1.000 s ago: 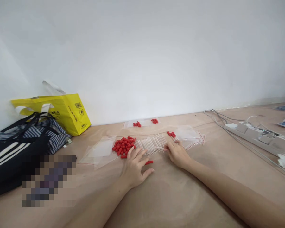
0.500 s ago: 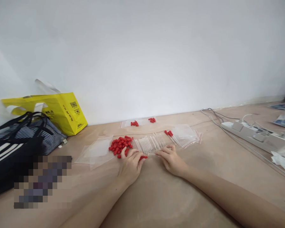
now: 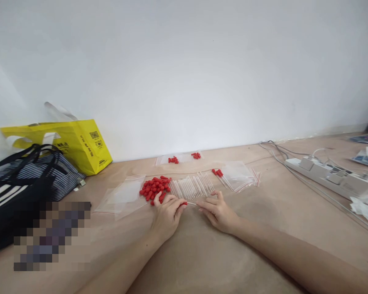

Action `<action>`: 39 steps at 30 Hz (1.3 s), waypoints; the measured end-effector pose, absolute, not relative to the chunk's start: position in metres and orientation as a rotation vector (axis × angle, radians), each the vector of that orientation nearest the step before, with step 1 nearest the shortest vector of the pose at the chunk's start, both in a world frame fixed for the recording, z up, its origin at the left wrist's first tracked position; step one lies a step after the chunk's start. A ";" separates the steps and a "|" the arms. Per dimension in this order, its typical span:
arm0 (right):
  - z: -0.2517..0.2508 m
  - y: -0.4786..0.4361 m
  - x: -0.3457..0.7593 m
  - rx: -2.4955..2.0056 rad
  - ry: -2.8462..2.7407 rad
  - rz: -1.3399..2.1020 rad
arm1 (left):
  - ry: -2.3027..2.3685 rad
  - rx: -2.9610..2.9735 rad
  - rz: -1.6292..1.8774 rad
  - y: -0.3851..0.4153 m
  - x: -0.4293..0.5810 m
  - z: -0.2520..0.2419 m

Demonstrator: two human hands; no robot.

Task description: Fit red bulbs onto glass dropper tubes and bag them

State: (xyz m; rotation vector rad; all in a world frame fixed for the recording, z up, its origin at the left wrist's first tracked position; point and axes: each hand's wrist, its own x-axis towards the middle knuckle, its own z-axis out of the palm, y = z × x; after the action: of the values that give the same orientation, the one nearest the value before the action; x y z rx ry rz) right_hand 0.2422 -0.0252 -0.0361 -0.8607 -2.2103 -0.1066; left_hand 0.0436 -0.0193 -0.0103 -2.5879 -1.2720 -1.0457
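Alignment matters most: our left hand (image 3: 167,214) pinches a small red rubbery bulb (image 3: 185,203) at its two o'clock, and our right hand (image 3: 219,214) pinches a slender, clear, straight tube (image 3: 192,203) between its nine and ten o'clock. The tube's long axis runs nearly nine-to-three between both grips, its free end seemingly meeting the bulb; we cannot tell whether it has entered. From that meeting point, we see a row of loose clear tubes (image 3: 191,186) on the wood-grained counter (image 3: 184,265) near twelve, a heap of red bulbs (image 3: 155,187) at ten, nearer our left hand.
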 end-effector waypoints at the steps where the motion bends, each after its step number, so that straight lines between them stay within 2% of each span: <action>1: -0.036 -0.025 0.242 -0.840 -2.208 -0.111 | -1.278 -2.596 -1.051 -0.019 0.043 -0.010; 18: -0.026 -0.022 0.243 -0.789 -2.291 -0.345 | -1.127 -2.676 -1.038 -0.030 0.048 -0.003; 39: -0.025 -0.020 0.235 -0.910 -2.307 -0.035 | -1.048 -2.640 -0.975 -0.021 0.040 -0.005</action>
State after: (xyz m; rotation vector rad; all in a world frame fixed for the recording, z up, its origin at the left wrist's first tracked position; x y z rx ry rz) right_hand 0.2354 -0.0195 -0.0250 -0.9104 -2.3069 -0.0353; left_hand 0.0403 -0.0214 -0.0050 -2.6402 -1.0479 -0.9749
